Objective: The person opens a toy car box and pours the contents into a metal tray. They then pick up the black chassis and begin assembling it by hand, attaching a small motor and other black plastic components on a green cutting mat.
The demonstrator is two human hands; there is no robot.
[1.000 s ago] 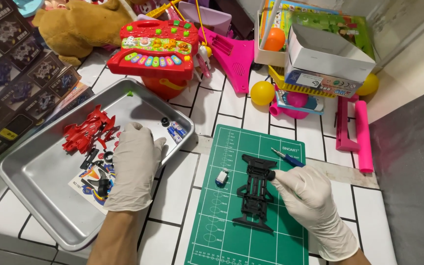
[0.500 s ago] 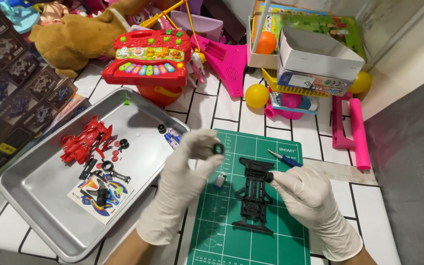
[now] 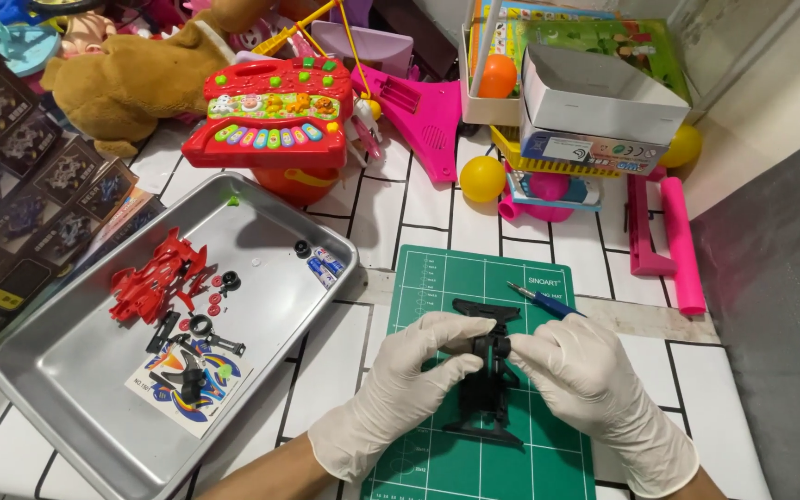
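Both my hands wear white gloves and meet over a black toy car chassis [image 3: 486, 393] lying on a green cutting mat [image 3: 437, 278]. My left hand [image 3: 409, 384] pinches a small black part against the chassis's middle. My right hand [image 3: 594, 384] grips the chassis from the right side and also holds a blue-handled screwdriver [image 3: 542, 302], whose tip points up and left. To the left, a metal tray [image 3: 67, 389] holds a red car body [image 3: 153, 278], several small black parts [image 3: 198, 326], a sticker sheet [image 3: 187, 375] and two small batteries [image 3: 325, 266].
A red toy keyboard [image 3: 266, 113], a brown plush animal [image 3: 127, 83], a pink toy guitar [image 3: 423, 111], yellow balls [image 3: 482, 178], a white box [image 3: 604, 97] and pink bars [image 3: 682, 245] crowd the back of the white tiled table. Dark printed boxes [image 3: 20, 176] lie at the left.
My left hand left the tray with a small black part, crossed to the mat and now presses that part onto the chassis. The right hand stayed on the chassis.
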